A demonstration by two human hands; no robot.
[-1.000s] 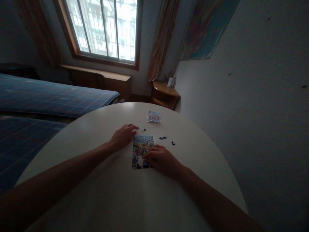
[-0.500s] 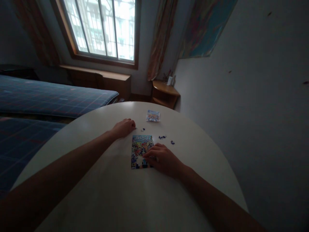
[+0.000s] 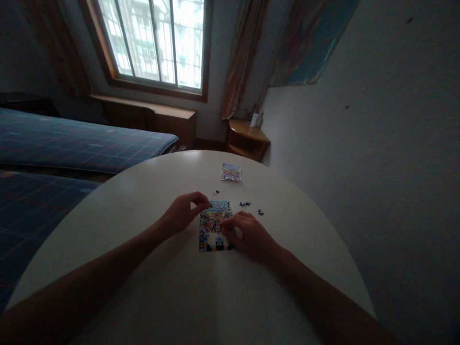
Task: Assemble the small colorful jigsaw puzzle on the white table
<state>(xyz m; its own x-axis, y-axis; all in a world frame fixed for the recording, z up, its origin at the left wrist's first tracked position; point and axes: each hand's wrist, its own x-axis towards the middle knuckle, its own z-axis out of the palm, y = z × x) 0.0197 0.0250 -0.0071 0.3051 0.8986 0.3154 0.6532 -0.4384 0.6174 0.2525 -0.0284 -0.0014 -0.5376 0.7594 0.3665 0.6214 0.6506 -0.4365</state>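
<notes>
A colourful jigsaw puzzle (image 3: pixel 206 220) lies on the white round table, with pale gaps in its lower part. Over its upper left edge, my left hand (image 3: pixel 185 211) pinches a small dark puzzle piece (image 3: pixel 211 205) between thumb and fingertips. My right hand (image 3: pixel 251 235) rests over the puzzle's right side, its thumb and index finger close together; whatever may be between them is too small to make out. Loose puzzle pieces (image 3: pixel 245 204) lie beyond the right hand, with more pieces (image 3: pixel 260 212) to their right and a small one (image 3: pixel 216 192) past the puzzle's top edge.
Farther back on the table (image 3: pixel 143 187) lies a small printed picture packet (image 3: pixel 230 172). Beyond the table's left edge are beds with blue plaid covers (image 3: pixel 89 143). A wooden corner shelf (image 3: pixel 247 130) and a white wall (image 3: pixel 323 143) stand behind and to the right.
My left hand has moved from the table beyond the puzzle's upper left back toward me to the puzzle's edge, bringing a small piece. My right hand stays over the puzzle, its fingers slightly shifted.
</notes>
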